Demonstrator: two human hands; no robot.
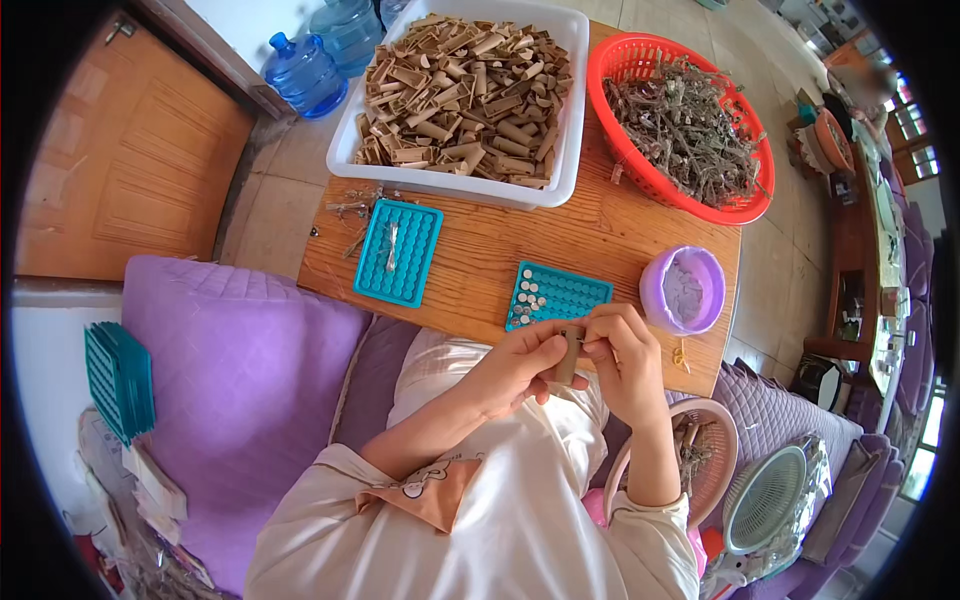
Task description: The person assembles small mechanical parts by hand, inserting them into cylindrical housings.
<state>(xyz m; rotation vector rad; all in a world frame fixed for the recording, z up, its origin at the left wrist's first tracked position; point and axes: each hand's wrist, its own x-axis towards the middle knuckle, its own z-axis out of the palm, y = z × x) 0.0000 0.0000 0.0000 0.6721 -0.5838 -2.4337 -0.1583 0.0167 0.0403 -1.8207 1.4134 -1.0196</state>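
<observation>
Over my lap, just off the table's front edge, my left hand [530,362] grips a short brown tube-like piece [567,357] between thumb and fingers. It looks like the curved brown pieces [470,100] heaped in the white bin. My right hand [622,348] meets it from the right, with thumb and fingertips pinched together at its side. What the right fingers hold, if anything, is too small to tell. Behind both hands lies a teal dimpled tray [580,289] with several small round silvery discs [527,300] at its left end.
Another teal tray [410,250] bears thin pale sticks. Farther back stand the white bin [345,150] and a red basket [625,150] of dry wiry bits. A purple tub [655,290] of greyish paste and yellow scissors [681,355] are at right. A pink basket [722,450] sits beside me.
</observation>
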